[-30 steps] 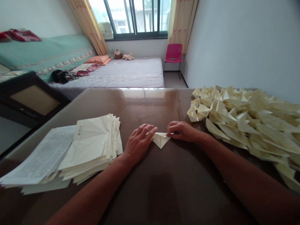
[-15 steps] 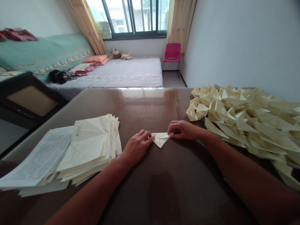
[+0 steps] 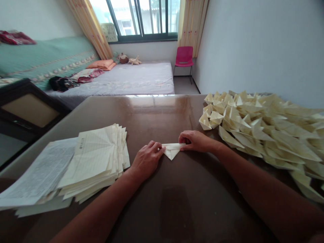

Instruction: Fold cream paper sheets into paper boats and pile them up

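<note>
A small folded piece of cream paper point(image 3: 172, 151) lies on the brown table point(image 3: 162, 118), its point toward me and a folded band along its far edge. My left hand point(image 3: 148, 155) is closed on the paper's left corner, thumb and fingers pinching it. My right hand point(image 3: 194, 140) pinches the right corner, its fingers curled. The two corners are partly hidden by the fingertips.
Left of my arms lies a stack of lined cream sheets point(image 3: 93, 152), beside printed white sheets point(image 3: 43, 172). A heap of folded paper boats point(image 3: 260, 125) covers the table's right side. Beyond stand a bed point(image 3: 141, 77) and a pink chair point(image 3: 184, 56).
The folded band on the paper's far edge lies flatter at the right corner. Both hands keep their hold, and the whole view has shifted slightly.
</note>
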`<state>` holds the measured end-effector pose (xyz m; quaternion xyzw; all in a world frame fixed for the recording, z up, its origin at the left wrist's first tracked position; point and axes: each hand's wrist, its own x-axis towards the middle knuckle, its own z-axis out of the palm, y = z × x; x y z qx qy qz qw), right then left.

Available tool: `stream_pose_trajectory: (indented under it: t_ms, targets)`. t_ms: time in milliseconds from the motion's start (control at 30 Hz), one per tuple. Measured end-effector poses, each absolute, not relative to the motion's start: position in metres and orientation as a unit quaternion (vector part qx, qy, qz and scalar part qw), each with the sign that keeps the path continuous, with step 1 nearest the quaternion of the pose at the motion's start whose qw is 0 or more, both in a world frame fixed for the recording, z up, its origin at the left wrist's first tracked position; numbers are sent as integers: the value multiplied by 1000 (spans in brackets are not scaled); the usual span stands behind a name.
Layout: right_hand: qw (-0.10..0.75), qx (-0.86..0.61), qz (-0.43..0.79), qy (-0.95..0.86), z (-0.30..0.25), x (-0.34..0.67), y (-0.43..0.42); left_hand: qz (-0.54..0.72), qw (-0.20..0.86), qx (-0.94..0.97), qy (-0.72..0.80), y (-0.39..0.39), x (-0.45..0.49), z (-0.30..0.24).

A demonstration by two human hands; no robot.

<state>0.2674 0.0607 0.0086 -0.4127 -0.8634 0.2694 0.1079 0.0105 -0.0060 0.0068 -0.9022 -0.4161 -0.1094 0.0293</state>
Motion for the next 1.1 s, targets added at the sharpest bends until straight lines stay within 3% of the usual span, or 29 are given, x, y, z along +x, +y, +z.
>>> stream_pose_trajectory:
  t_ms: [133, 400, 633, 833, 967, 1100]
  targets:
    - [82, -434, 281, -852, 13, 263, 55, -171, 17, -878, -446, -4, 8, 3]
    - [127, -405, 403, -811, 24, 248, 37, -188, -21, -865, -464, 0, 4, 0]
    - [257, -480, 336, -769, 15, 232, 33, -233, -20, -860, -454, -9, 14, 6]
    - [87, -316, 457, -827, 35, 219, 4, -231, -76, -861, -446, -7, 15, 4]
    - [63, -227, 429, -872, 46, 217, -6, -223, -147, -854, -447, -3, 11, 5]
    - [-21, -172, 525, -833, 46, 229, 9, -192, -156, -863, -441, -4, 13, 8]
